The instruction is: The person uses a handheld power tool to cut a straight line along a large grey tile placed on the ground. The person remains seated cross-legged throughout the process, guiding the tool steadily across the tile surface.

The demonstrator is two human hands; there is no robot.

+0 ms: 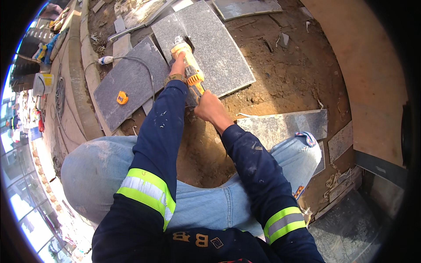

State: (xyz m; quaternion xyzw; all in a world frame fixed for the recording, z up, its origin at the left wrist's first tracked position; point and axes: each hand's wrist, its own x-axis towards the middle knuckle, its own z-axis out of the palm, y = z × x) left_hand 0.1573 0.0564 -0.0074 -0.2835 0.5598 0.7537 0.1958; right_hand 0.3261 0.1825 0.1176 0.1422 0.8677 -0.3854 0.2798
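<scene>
A yellow and black angle grinder [193,72] is held between both my hands, over a speckled grey stone slab [221,55]. My left hand [178,66] closes round the front of its body, close behind the metal head. Around its rear handle my right hand [210,108] is wrapped, nearer to me. The disc is seen nearly edge-on, and I cannot tell whether it touches the stone. Left of the grinder lies a darker slab [136,72], with a small yellow tape measure [122,97] on it.
A power cord with a white and blue connector [105,60] runs across the dark slab. Brown soil [280,79] with stone scraps stretches to the right. Another slab piece [289,126] lies by my right knee. A white bucket [43,84] and coiled cable [60,96] are far left.
</scene>
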